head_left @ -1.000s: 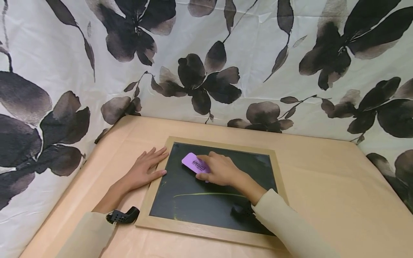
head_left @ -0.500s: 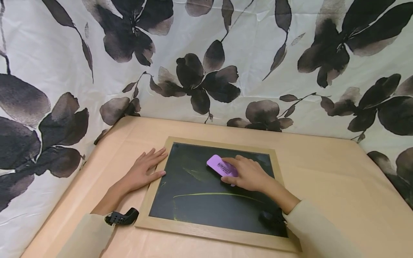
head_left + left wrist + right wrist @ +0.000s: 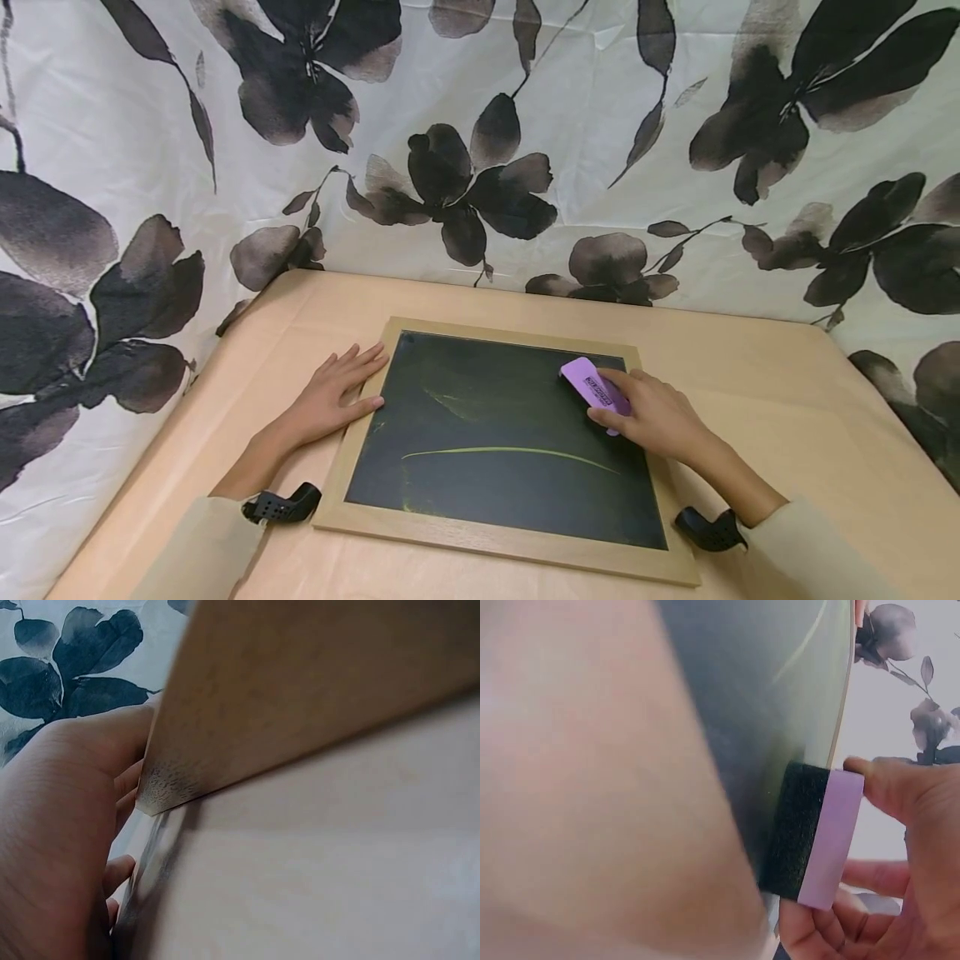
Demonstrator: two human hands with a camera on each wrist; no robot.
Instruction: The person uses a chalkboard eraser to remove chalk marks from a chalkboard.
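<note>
A wood-framed chalkboard (image 3: 480,492) lies on the table, with a curved yellow chalk line (image 3: 510,451) across its middle and faint yellow smudges above and below it. My right hand (image 3: 660,412) grips a purple chalkboard eraser (image 3: 588,385) near the board's right side. In the right wrist view the eraser (image 3: 832,840) has its dark felt face against the board, thumb on one side and fingers curled on the other. My left hand (image 3: 337,392) rests with fingers spread on the left edge of the frame; in the left wrist view the hand (image 3: 67,810) is beside the frame's edge.
The light wooden table (image 3: 780,400) extends round the board. A white cloth with dark flowers (image 3: 615,108) hangs behind and at the left. Black wrist cameras (image 3: 708,529) sit on both wrists, the right one close to the frame's right edge.
My right hand has swept the eraser rightward across the upper board, from left of centre to near the right frame. More of the yellow line is uncovered. The left hand has stayed in place.
</note>
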